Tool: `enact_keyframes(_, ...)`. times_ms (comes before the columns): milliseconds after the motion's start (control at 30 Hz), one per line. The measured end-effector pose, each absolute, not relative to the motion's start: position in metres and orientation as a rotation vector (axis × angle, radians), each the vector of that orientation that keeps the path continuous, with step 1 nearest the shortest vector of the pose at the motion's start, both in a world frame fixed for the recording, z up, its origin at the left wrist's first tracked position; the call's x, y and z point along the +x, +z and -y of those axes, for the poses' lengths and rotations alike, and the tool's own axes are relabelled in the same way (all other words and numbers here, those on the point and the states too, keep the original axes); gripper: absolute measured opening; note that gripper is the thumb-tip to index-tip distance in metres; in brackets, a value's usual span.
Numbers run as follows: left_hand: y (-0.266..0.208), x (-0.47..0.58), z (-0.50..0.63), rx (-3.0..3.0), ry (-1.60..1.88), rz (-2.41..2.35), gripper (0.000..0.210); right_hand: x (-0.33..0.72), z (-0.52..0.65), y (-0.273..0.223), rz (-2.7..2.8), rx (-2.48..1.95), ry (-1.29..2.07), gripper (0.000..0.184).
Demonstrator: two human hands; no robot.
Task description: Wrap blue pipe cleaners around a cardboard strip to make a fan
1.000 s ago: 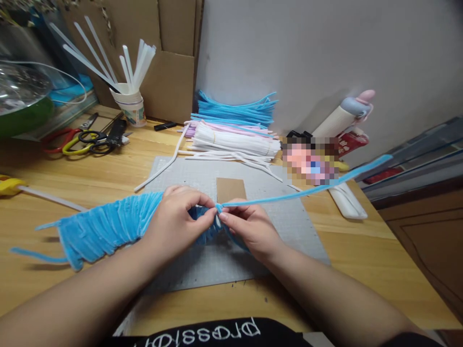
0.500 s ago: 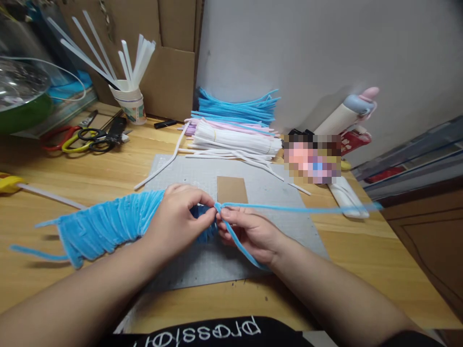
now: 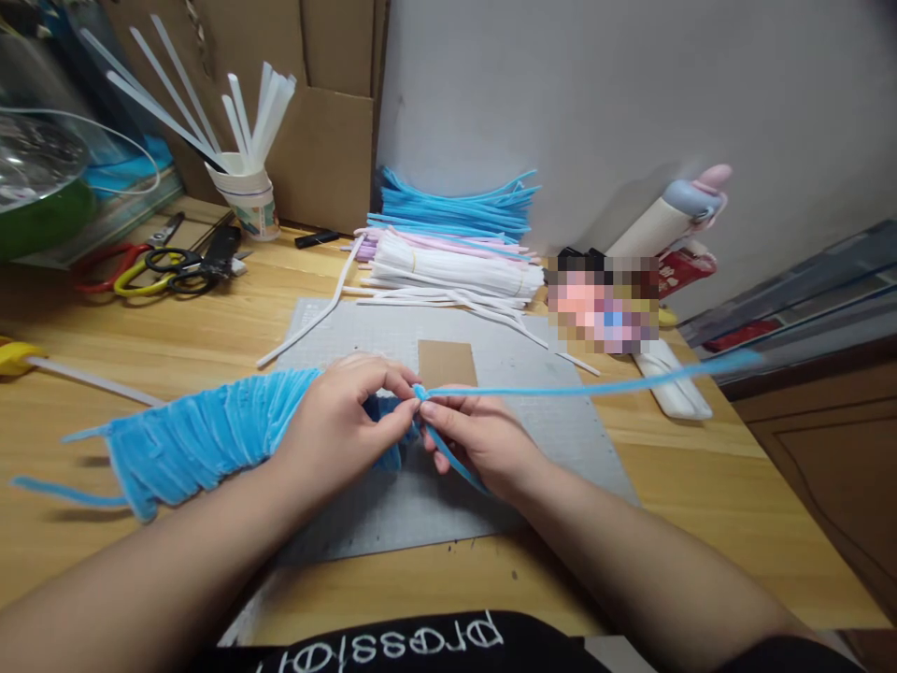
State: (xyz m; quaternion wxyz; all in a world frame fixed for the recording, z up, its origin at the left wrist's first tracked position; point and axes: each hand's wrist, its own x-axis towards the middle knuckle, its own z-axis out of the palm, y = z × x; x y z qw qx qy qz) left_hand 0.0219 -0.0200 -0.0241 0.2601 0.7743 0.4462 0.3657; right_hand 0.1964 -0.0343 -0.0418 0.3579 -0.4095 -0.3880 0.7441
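A thick roll of blue pipe cleaners [image 3: 203, 439], wound in tight ridges, lies under my left hand [image 3: 354, 407] and reaches left, two loose ends sticking out there. Thumb and index finger of that hand pinch a small twist at the roll's right end. Pinched in my right hand [image 3: 483, 435] is a blue pipe cleaner [image 3: 595, 385] at the same twist. One length of it stretches far right in the air; another hangs down across my right fingers. The fingertips hide exactly how the strands cross.
Beneath my hands is a grey cutting mat [image 3: 547, 458] with a cardboard square [image 3: 447, 363]. Behind lie bundles of blue pipe cleaners [image 3: 455, 206] and white pipe cleaners [image 3: 455, 266]. Scissors [image 3: 158, 266], a paper cup [image 3: 249, 201] of white sticks and a yellow-handled tool [image 3: 18, 358] sit left.
The far end of the long blue strand has swung upward. The strand hanging over my right hand sits closer to it, and my right fingers have shifted slightly. Both hands keep their pinch.
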Motion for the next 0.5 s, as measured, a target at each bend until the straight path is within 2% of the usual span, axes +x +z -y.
enact_keyframes(133,-0.0246,0.0208,0.0207,2.062,1.02,-1.192,0.003,0.1993,0.0339,-0.0393,0.717,-0.857,2.264,0.02)
enact_keyframes(233,-0.0247,0.0202,0.0209,2.026,1.014,-1.183,0.004,0.1995,0.0325,-0.0393,0.652,-0.788,2.358,0.021)
enact_keyframes(367,-0.0226,0.0206,0.0208,1.926,0.954,-1.232,0.005,0.1982,0.0318,-0.0414,0.861,-0.902,2.216,0.023)
enact_keyframes(500,-0.0191,0.0222,0.0205,1.833,0.912,-1.294,0.006,0.1951,0.0346,-0.0404,1.083,-0.997,1.815,0.022)
